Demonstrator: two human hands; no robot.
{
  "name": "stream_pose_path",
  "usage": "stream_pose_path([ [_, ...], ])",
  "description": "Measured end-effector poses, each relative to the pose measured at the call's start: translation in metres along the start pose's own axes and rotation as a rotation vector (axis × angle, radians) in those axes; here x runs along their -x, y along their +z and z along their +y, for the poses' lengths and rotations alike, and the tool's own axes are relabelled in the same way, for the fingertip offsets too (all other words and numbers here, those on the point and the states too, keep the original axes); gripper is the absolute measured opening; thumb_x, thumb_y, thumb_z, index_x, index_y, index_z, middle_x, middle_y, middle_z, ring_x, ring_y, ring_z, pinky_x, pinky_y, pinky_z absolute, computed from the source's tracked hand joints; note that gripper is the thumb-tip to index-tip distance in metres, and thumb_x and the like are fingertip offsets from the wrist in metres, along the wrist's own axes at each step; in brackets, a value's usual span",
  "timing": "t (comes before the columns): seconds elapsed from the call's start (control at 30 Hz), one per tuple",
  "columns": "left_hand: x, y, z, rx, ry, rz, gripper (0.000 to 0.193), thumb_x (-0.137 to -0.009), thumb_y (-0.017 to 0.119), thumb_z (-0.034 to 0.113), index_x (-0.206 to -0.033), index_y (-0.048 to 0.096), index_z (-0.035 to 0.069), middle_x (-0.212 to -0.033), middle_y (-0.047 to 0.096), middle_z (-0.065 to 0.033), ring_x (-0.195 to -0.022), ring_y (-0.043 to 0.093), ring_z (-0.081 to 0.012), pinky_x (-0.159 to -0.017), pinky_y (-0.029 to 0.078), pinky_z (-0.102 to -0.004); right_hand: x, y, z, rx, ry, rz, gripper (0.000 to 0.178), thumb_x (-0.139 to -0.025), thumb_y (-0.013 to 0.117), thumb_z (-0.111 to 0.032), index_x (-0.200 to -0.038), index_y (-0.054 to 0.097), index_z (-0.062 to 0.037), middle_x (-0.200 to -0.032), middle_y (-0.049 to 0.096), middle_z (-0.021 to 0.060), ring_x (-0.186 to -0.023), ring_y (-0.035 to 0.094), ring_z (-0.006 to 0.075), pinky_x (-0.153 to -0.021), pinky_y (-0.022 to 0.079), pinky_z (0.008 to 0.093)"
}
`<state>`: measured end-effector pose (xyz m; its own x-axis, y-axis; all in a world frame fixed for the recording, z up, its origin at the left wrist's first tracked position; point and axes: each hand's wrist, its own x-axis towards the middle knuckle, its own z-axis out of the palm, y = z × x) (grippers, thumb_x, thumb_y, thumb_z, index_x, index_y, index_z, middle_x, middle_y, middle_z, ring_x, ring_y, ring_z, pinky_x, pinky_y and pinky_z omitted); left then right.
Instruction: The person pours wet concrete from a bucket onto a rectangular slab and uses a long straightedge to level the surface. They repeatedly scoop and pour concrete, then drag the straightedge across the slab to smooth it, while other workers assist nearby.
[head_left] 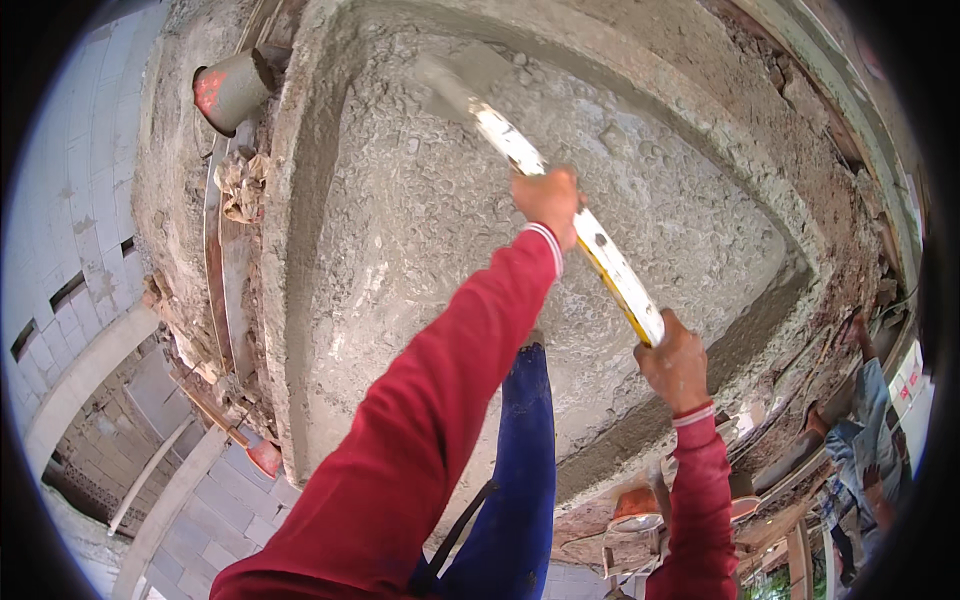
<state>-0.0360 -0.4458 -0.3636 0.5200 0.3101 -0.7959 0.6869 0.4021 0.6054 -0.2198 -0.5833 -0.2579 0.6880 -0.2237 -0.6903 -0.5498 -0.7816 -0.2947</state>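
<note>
My left hand (548, 205) is closed around the middle of a long straight white-and-yellow bar (618, 272). My right hand (676, 366) grips the bar's near end. It slants away from me to the far left, smeared with grey, and its far end blurs into the wet concrete (430, 230). Beside that end, a small patch of the surface looks flatter. Elsewhere the concrete is lumpy, with stones showing. One of my legs, in dark blue (520, 450), reaches down to the concrete; the foot is hidden.
A raised concrete edge (292, 250) surrounds the wet mix. A concrete-smeared bucket (235, 90) lies tipped at the far left, near a crumpled bag (241, 185). A red-bladed tool (264, 457) lies at left. An orange bucket (636, 508) is at near right, with another person (868, 440) beyond.
</note>
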Motion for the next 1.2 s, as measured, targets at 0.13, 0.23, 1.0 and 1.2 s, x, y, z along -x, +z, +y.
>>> stream_pose_path([
  [0.13,0.075,-0.023,-0.052,-0.044,-0.242,-0.081,0.019,-0.074,0.060,-0.005,-0.090,0.050,-0.008,-0.064,0.054,-0.0113,-0.047,0.055,-0.0198,-0.042,0.046,-0.0348,0.117,-0.029,0.000,0.150,0.202,0.012,0.036,-0.071,0.073,-0.019,-0.100,0.059,-0.0041,-0.075,0.066,0.0252,-0.073,0.065,0.0465,-0.066,0.052,0.0534],
  [0.23,0.153,-0.051,-0.055,-0.061,-0.331,-0.112,0.043,-0.074,0.063,-0.003,-0.111,0.043,-0.005,-0.076,0.053,-0.0089,-0.050,0.056,-0.0171,-0.043,0.048,-0.0319,0.183,-0.024,0.022,0.163,0.236,0.038,0.031,-0.069,0.073,-0.018,-0.094,0.062,-0.0032,-0.073,0.067,0.0229,-0.073,0.067,0.0441,-0.066,0.053,0.0512],
  [1.0,-0.101,-0.192,0.158,-1.420,0.474,-0.450,0.056,-0.076,0.068,0.014,-0.123,0.046,-0.007,-0.095,0.067,-0.0282,-0.093,0.067,-0.0421,-0.084,0.054,-0.0456,0.050,0.319,-0.385,-1.549,-0.018,0.151,0.026,-0.079,0.062,0.003,-0.105,0.060,0.0021,-0.093,0.067,0.0075,-0.086,0.064,0.0157,-0.078,0.051,0.0295],
  [1.2,-0.161,-0.209,0.238,-1.494,0.848,-0.553,0.058,-0.075,0.071,0.019,-0.125,0.050,-0.005,-0.104,0.066,-0.0270,-0.096,0.067,-0.0401,-0.087,0.054,-0.0432,-0.030,0.395,-0.517,-2.210,0.082,0.390,0.033,-0.095,0.062,-0.019,-0.121,0.057,-0.0004,-0.110,0.065,0.0075,-0.097,0.063,0.0174,-0.086,0.053,0.0303],
])
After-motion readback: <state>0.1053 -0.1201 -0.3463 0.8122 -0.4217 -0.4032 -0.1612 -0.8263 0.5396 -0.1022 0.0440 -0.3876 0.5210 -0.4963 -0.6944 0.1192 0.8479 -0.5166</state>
